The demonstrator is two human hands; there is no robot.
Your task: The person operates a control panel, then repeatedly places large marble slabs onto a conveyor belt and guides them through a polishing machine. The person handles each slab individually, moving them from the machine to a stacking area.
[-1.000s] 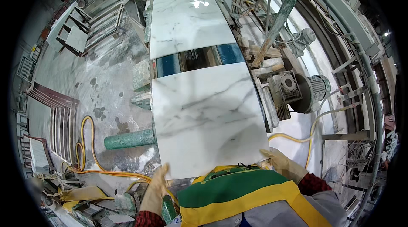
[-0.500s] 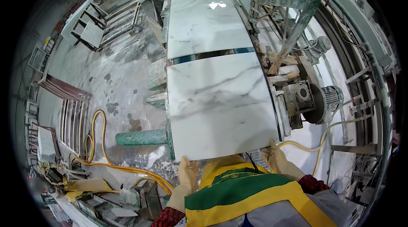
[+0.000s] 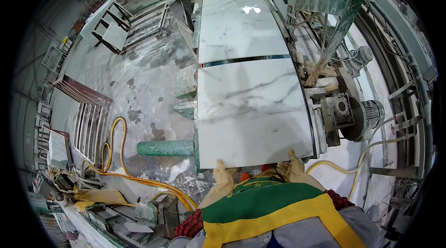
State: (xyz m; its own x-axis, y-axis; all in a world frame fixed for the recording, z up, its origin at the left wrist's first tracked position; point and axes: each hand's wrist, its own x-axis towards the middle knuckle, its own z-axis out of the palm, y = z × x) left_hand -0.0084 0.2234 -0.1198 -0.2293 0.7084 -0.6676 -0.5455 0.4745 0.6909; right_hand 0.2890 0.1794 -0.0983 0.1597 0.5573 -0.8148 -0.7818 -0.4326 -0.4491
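Note:
A white marble-look slab (image 3: 253,118) with grey veins lies flat on a conveyor in front of me. My left hand (image 3: 223,178), in a pale glove, is closed on its near edge with the thumb on top. Further right along that edge, my right hand (image 3: 294,168), gloved too, grips with its thumb on the upper face; the fingers of both hands are hidden below. Beyond a narrow dark gap lies a second slab (image 3: 241,27) of the same pattern.
Motors with a pulley (image 3: 355,113) stand close along the conveyor's right side. A green roller-like tube (image 3: 165,148) juts out on the left. Yellow hoses (image 3: 121,143) curl over the wet floor beside metal racks (image 3: 88,129). Scrap pieces (image 3: 134,227) lie at lower left.
The near slab has slid forward, and the gap to the far slab has narrowed. Both hands have shifted inward along its near edge, with thumbs now lying on top. The view has shifted slightly.

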